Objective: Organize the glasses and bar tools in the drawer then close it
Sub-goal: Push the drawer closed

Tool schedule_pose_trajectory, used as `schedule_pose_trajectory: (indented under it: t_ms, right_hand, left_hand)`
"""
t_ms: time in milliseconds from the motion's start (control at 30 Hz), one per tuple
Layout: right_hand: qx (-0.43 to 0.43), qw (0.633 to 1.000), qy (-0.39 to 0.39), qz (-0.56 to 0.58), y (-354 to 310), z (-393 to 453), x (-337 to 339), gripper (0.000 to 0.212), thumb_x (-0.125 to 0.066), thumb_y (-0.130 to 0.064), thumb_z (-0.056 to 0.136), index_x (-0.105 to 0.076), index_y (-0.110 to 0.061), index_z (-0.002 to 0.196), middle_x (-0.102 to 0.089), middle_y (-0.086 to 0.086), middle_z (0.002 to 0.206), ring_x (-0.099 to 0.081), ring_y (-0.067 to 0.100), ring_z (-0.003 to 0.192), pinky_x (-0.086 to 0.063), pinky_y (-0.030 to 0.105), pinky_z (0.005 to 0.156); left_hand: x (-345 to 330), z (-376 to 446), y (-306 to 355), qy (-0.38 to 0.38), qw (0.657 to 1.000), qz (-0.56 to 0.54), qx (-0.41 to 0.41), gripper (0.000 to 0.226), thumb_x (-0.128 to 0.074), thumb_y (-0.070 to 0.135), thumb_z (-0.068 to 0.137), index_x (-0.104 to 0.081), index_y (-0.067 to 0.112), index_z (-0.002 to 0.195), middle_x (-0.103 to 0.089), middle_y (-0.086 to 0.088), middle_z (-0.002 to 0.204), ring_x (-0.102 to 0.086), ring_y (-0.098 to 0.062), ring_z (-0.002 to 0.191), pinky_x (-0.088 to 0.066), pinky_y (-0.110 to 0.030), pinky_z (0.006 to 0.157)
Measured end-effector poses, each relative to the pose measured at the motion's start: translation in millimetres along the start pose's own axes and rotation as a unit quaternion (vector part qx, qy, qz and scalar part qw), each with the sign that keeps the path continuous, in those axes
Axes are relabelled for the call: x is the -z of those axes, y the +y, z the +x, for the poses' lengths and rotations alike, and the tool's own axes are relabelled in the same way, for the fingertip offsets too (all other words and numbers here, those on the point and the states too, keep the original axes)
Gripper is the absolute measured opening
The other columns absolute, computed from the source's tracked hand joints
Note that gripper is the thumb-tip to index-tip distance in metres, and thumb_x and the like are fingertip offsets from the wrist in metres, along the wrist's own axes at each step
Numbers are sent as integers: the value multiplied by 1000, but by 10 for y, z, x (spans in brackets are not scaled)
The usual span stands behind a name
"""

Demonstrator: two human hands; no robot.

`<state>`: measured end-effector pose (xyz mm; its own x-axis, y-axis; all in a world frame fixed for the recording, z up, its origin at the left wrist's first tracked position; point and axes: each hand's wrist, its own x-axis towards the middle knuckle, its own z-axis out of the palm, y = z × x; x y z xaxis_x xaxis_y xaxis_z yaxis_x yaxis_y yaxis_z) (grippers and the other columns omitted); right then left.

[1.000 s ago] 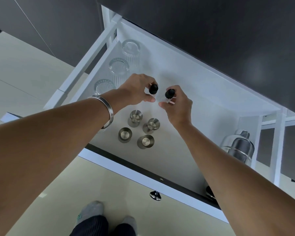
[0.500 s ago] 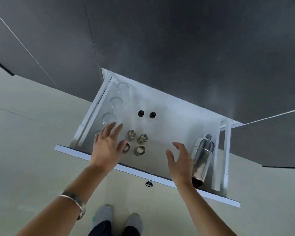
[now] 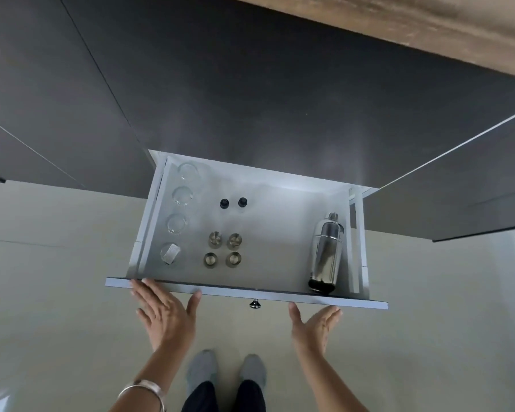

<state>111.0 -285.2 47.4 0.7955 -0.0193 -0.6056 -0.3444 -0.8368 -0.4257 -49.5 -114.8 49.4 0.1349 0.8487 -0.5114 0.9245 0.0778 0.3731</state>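
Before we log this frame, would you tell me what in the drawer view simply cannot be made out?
- Head view: whether the left hand and right hand press the drawer front; its face is turned away.
- The four glasses: transparent and pale, so contents unclear.
- The two black-topped items: too small to identify.
- The shaker: its base is dark, hidden behind the front edge.

White drawer open at frame centre. Four clear glasses line its left side; four steel cups centre; two black-capped bottles behind; shaker right.
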Motion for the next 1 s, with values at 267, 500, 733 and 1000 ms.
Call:
schedule_pose_trajectory:
  t_ms: [267,500,733,1000]
  right_hand:
    - [22,999,14,42,-129,85,-18,112,-62,-51,82,18,-6,147,20,10,160,4,25,150,-11,43,122]
    - [58,997,27,54,-467,291,19,112,-64,-43,84,22,-7,147,28,12,157,17,22,148,1,37,122]
    - [69,996,43,40,-765,585,-17,114,-64,-47,83,20,-1,146,28,17,156,22,26,146,8,31,117]
    - [75,996,52,8,-1069,856,-21,111,-58,-52,85,18,1,146,25,19,156,16,29,148,2,33,119]
  left_hand:
    - [8,167,142,-6,1000,26,-4,110,-45,62,83,12,-7,146,21,-26,155,11,-37,147,-14,-53,119]
    - [31,389,383,2,999,32,-14,110,-42,65,83,16,-4,146,25,-23,155,14,-34,147,-10,-52,120]
    - [17,660,660,23,997,65,-38,101,-31,67,86,15,0,148,23,-24,156,16,-37,146,-8,-53,119]
    - [-61,911,886,44,988,112,-100,87,-24,60,92,9,5,150,19,-24,157,14,-42,146,-11,-55,118]
